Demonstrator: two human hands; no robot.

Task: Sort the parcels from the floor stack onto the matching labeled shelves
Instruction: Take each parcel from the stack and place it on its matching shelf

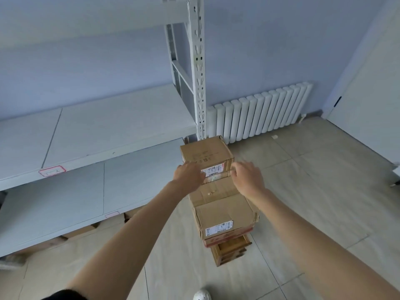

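Head view: early going, both shelves (91,135) bare beside floor stack (225,217), left hand (190,174) and right hand (246,178), fingers loosely spread, touching top parcel (205,151).

Open tiled floor (313,202) right of parcel stack (223,213), shelf edge (91,169) and upright post (198,83) crowding its left

Both hands reach the top parcel (206,156) of the floor stack (225,221). The left hand (189,176) touches its left front edge; the right hand (247,177), fingers curled, is at its right front corner. A white shelf (86,131) with a red-bordered label (52,171) stands left; a radiator (259,115) behind.
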